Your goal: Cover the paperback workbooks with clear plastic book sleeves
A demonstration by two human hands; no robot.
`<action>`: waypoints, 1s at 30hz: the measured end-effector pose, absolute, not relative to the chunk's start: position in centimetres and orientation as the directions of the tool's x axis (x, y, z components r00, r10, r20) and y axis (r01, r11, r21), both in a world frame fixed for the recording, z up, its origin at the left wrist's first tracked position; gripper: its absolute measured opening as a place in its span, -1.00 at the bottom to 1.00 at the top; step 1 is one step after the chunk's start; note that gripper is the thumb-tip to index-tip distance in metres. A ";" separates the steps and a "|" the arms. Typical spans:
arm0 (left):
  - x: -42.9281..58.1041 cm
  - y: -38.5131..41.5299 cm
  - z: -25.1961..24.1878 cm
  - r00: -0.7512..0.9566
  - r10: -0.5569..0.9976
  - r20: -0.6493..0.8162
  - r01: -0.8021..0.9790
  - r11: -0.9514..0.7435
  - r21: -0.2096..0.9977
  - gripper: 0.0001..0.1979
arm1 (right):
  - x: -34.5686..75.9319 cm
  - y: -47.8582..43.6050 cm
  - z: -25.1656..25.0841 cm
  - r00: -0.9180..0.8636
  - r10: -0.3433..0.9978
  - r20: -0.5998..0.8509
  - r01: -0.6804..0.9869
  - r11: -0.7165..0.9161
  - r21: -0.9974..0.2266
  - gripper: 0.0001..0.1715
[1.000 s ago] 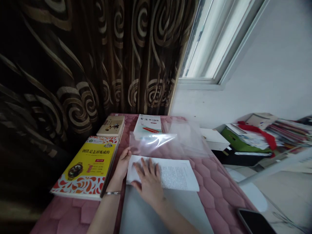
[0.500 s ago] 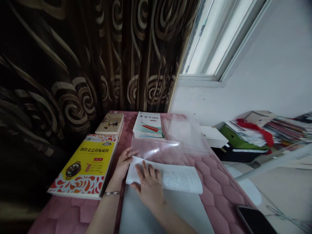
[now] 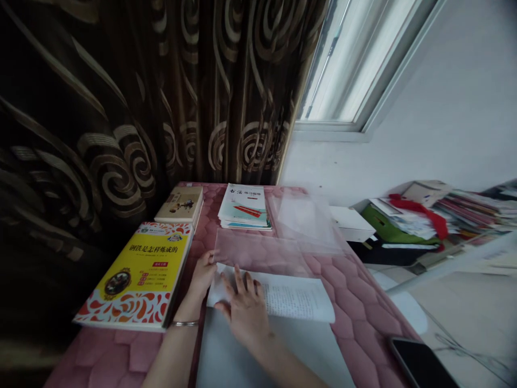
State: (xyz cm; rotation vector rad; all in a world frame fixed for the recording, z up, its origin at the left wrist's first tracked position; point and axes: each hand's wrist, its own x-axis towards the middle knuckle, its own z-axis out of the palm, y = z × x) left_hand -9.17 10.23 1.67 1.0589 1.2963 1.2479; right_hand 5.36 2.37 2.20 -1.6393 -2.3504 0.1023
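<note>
An open booklet (image 3: 301, 299) lies in front of me, with a printed white page folded over its upper part and a plain pale grey sheet (image 3: 226, 350) below. My right hand (image 3: 245, 310) rests flat on that page, fingers spread. Beyond the booklet's top edge stretches a clear plastic sheet (image 3: 258, 249). At the sheet's near left corner, my left hand (image 3: 202, 276) pinches its edge between thumb and fingers, beside the booklet. A silvery bracelet (image 3: 186, 323) circles the left wrist.
Left of my hands lie a yellow book (image 3: 147, 264) and a tan book (image 3: 180, 205). Farther back is a booklet stack (image 3: 244, 205), with more clear plastic (image 3: 302, 218) beside it. A phone (image 3: 420, 361) sits at the right edge of the pink quilted cover (image 3: 351, 302).
The raised plastic sheet has shifted slightly, and its bright glare has faded. Both hands stay nearly in place, the right still flat on the page. The view has moved a little.
</note>
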 end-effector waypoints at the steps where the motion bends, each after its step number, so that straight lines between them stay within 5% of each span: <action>1: -9.1 10.3 1.5 -0.148 0.986 -0.075 0.044 0.082 0.996 -0.50 | 5.3 2.3 2.1 -0.320 0.929 0.188 0.910 0.357 -0.212 -0.27; 6: -9.0 10.6 1.5 -0.266 0.964 -0.019 0.279 0.096 0.955 -0.73 | 5.5 2.7 1.5 -0.312 0.916 0.252 0.916 0.360 -0.176 -0.29; 9: -9.2 10.5 2.0 -0.252 0.968 -0.015 0.280 0.088 0.956 -0.75 | 5.7 3.0 1.2 -0.283 0.910 0.302 0.929 0.338 -0.149 -0.28; 16: -10.1 9.4 3.3 -0.006 0.975 -0.220 0.023 0.220 0.975 -0.46 | 6.4 3.4 2.7 -0.229 0.944 0.238 0.950 0.270 -0.158 -0.32; 30: -8.7 10.1 2.4 -0.218 0.975 -0.047 0.173 0.086 0.981 -0.74 | 8.8 5.3 7.0 -0.219 0.963 0.156 0.963 0.239 -0.123 -0.46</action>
